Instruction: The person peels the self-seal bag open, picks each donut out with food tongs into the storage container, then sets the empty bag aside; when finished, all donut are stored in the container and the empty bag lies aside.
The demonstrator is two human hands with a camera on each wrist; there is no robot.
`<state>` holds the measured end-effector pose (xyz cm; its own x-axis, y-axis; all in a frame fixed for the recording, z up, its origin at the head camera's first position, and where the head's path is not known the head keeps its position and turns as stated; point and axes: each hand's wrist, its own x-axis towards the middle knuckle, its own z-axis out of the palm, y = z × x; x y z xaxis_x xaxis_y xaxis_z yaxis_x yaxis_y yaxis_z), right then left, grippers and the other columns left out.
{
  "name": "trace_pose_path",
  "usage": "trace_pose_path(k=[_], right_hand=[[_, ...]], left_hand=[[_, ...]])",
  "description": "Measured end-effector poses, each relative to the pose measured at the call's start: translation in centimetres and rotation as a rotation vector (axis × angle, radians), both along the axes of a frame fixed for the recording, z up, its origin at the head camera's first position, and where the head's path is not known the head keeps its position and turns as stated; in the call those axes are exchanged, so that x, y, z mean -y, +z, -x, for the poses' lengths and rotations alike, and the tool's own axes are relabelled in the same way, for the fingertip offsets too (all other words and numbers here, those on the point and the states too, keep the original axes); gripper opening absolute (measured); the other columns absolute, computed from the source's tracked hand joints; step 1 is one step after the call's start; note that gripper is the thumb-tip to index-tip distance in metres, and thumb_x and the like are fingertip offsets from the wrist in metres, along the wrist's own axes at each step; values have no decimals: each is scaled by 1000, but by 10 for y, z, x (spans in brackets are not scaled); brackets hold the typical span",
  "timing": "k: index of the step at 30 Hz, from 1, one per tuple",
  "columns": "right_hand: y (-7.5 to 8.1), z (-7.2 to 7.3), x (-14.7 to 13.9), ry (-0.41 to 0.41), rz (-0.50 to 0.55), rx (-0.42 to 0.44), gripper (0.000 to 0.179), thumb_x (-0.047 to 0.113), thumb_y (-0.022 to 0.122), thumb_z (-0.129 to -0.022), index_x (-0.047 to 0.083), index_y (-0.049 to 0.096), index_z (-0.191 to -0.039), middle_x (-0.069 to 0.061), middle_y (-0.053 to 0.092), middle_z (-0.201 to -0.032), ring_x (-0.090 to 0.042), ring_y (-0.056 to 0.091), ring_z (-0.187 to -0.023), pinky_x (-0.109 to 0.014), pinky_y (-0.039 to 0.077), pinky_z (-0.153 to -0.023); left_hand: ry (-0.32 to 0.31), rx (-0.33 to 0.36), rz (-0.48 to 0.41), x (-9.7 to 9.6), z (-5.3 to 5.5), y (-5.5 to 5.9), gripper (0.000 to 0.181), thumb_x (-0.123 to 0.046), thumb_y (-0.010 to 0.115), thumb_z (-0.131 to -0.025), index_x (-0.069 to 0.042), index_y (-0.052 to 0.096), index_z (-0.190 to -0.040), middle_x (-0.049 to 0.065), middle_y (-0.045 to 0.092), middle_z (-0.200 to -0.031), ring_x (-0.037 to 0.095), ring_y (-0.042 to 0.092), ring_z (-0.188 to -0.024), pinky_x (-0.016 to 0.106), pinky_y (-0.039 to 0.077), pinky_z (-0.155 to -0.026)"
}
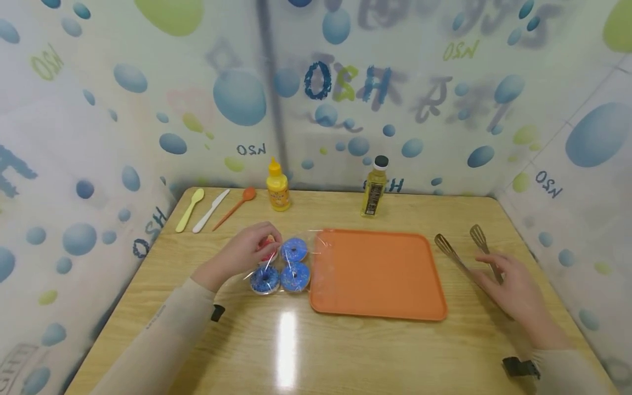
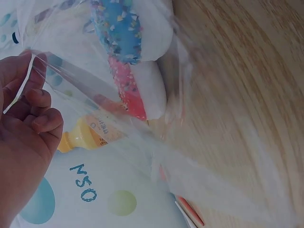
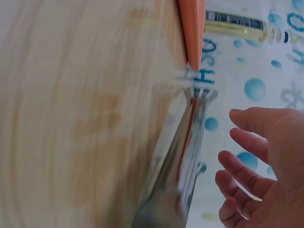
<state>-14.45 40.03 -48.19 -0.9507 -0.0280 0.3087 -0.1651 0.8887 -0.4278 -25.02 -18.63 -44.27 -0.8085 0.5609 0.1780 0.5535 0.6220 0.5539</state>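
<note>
My left hand (image 1: 249, 247) pinches the top of a clear plastic bag (image 2: 147, 156) between thumb and forefinger, above the table. Inside the bag lie several sprinkled toy donuts: a pink donut (image 2: 126, 88), partly covered by my hand in the head view, and blue donuts (image 1: 295, 276). At the right, my right hand (image 1: 515, 288) hovers over metal tongs (image 1: 451, 252) with slotted heads, lying on the table with arms spread. In the right wrist view its fingers are loosely bent and stand apart from the tongs, holding nothing.
An orange tray (image 1: 377, 274) lies mid-table, the bag's edge overlapping its left side. Behind stand a yellow squeeze bottle (image 1: 278, 189) and an oil bottle (image 1: 374, 192). A yellow spoon (image 1: 190, 211), white knife (image 1: 211, 211) and orange spoon (image 1: 237, 207) lie back left.
</note>
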Motion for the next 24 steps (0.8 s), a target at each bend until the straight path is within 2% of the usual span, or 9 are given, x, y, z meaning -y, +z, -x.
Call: trace_pose_path(k=[2, 6, 9, 13, 16, 20, 22, 24], right_hand=[[-1, -3, -8, -35, -11, 17, 39, 27, 79, -92, 4, 69, -122, -27, 63, -122, -38, 60, -91, -41, 44, -68], [-1, -8, -18, -94, -40, 115, 55, 41, 76, -93, 2, 63, -129, -32, 58, -128, -42, 61, -94, -42, 46, -67], [-3, -10, -21, -102, -53, 202, 66, 47, 74, -93, 1, 57, -137, -33, 55, -125, -38, 60, -90, -38, 44, -63], [-7, -9, -23, -88, -54, 264, 79, 50, 77, -91, -3, 50, -142, -32, 55, -119, -31, 58, -86, -33, 42, -61], [-8, -6, -26, -78, -64, 312, 90, 55, 77, -89, -5, 43, -147, -33, 57, -118, -36, 62, -90, -40, 49, -63], [-7, -3, -28, -58, -62, 390, 104, 59, 75, -88, -12, 32, -151, -40, 59, -118, -50, 63, -100, -58, 53, -76], [-7, -3, -29, -54, -56, 414, 105, 58, 74, -89, -16, 31, -150, -41, 61, -117, -51, 63, -102, -60, 53, -78], [-8, -5, -29, -52, -56, 416, 102, 57, 73, -91, -19, 34, -147, -39, 63, -113, -48, 65, -97, -56, 54, -75]], left_hand=[[-2, 0, 3, 0, 0, 0, 4, -22, 67, -102, -17, 67, -103, -5, 59, -93, 13, 49, -73, 30, 45, -67], [-6, -8, 9, -1, 0, 0, 6, -22, 67, -102, -16, 67, -103, -5, 60, -94, 13, 49, -73, 30, 45, -67], [-2, -9, 13, -2, 0, 0, 6, -22, 67, -102, -16, 68, -103, -5, 60, -94, 13, 48, -72, 30, 45, -66], [6, -14, 28, 0, 0, 1, 6, -22, 67, -102, -16, 68, -104, -5, 60, -95, 13, 49, -74, 30, 46, -68], [7, -20, 40, 0, 0, 2, 8, -23, 67, -102, -16, 68, -104, -5, 61, -97, 13, 50, -75, 30, 47, -69], [5, -25, 44, 1, 0, 2, 11, -25, 66, -102, -14, 68, -103, -6, 62, -96, 12, 50, -75, 30, 47, -69], [-1, -33, 47, 1, 1, 2, 10, -24, 67, -102, -15, 69, -103, -6, 61, -94, 12, 50, -73, 30, 46, -68], [-6, -35, 46, 1, 1, 1, 9, -24, 67, -102, -15, 69, -103, -6, 60, -92, 12, 49, -72, 30, 46, -67]])
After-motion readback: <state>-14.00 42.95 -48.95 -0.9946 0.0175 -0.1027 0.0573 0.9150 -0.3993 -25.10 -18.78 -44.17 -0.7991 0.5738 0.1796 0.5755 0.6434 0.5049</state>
